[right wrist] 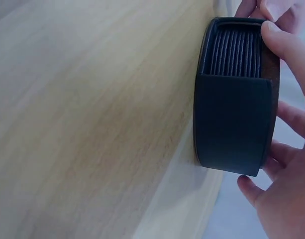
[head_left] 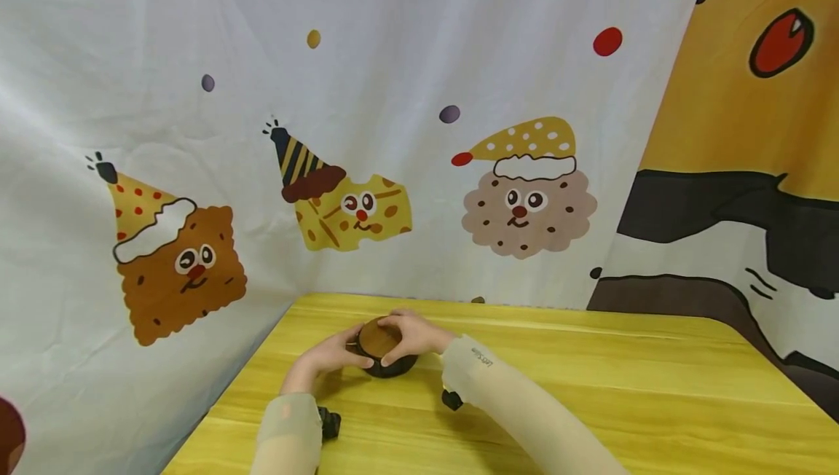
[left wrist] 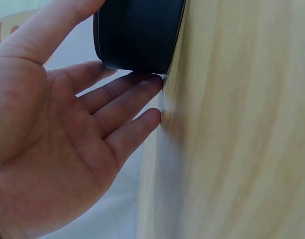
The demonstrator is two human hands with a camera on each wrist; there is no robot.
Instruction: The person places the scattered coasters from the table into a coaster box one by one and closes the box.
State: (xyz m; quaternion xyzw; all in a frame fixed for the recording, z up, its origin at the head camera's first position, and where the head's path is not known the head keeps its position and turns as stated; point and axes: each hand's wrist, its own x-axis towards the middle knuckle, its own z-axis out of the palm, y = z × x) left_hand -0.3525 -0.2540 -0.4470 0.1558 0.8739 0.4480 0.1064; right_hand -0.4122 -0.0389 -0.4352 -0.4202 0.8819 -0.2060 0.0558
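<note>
A round black coaster holder (right wrist: 234, 124) stands on the table, with a stack of thin dark coasters (right wrist: 236, 52) showing through the opening in its side. On top lies a brown round coaster (head_left: 380, 339). My left hand (head_left: 331, 353) holds the holder from the left, thumb at its front and fingers around its side; in the left wrist view the fingertips (left wrist: 153, 82) are at the holder's lower edge. From above and the right, my right hand (head_left: 416, 335) grips the brown coaster across its rim, thumb near the opening and fingers on the far side.
The yellow wood-grain table (head_left: 557, 366) spreads to the right and front of the holder. A white cloth (head_left: 393, 96) printed with cartoon biscuits and cheese hangs behind and to the left of it. Dark wrist devices (head_left: 330, 424) sit at both cuffs.
</note>
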